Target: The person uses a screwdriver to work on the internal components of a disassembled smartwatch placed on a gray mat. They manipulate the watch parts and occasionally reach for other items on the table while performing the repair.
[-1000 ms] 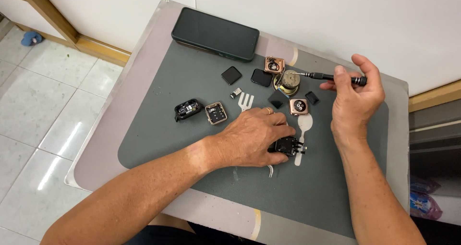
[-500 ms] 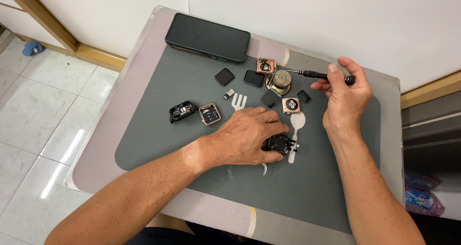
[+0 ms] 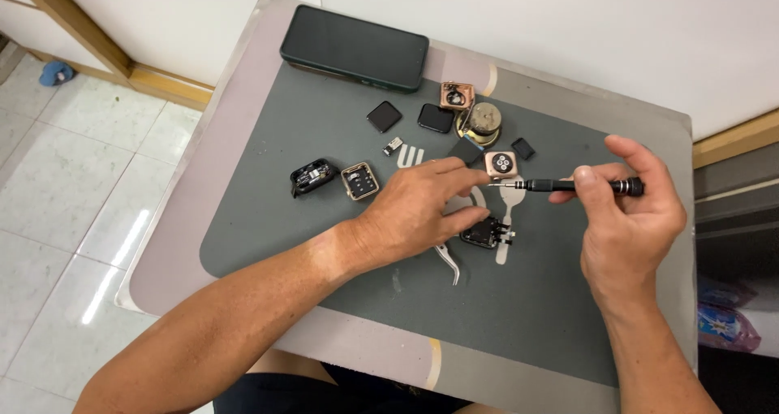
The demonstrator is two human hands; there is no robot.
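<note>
My left hand (image 3: 418,211) rests on a grey mat (image 3: 276,211) with its fingers around a small black watch case (image 3: 485,233) that lies beside a white strap (image 3: 508,219). My right hand (image 3: 629,211) holds a thin black screwdriver (image 3: 568,185) level, its tip pointing left toward my left fingers, just below a rose-gold watch case (image 3: 501,164).
A dark phone (image 3: 355,47) lies at the mat's far edge. Scattered on the mat are black square screens (image 3: 384,116), another rose-gold case (image 3: 457,95), a round brass part (image 3: 481,122), a black case (image 3: 311,176) and tweezers (image 3: 448,261). Tiled floor lies to the left.
My right hand has swung the screwdriver down and left, bringing its tip near my left fingers. My left hand has stayed on the black watch case.
</note>
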